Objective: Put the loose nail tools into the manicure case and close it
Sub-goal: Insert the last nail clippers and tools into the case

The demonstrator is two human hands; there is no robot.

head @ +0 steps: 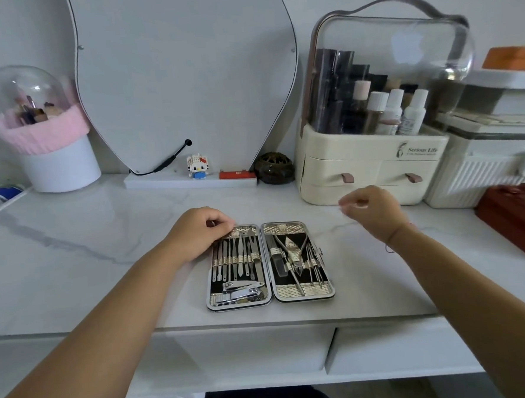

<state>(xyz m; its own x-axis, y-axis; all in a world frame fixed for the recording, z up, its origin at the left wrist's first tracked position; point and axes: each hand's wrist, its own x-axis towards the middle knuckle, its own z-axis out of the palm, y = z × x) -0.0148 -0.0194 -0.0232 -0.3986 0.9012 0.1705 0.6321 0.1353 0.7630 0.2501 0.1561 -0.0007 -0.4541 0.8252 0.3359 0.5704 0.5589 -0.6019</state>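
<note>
Near surface's front edge, manicure case (304, 297) open; left hand (195, 233) pinching its corner, right hand (371, 210) loosely curled, empty. Risk: skewed nippers (290, 249) blocking closure.

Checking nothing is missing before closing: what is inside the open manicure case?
The manicure case holds strapped slim tools and two nail clippers in its left half, nippers and thin picks in its right. The left hand covers the far-left corner.

Marble table (74, 256) with open manicure case (303, 291)
</note>
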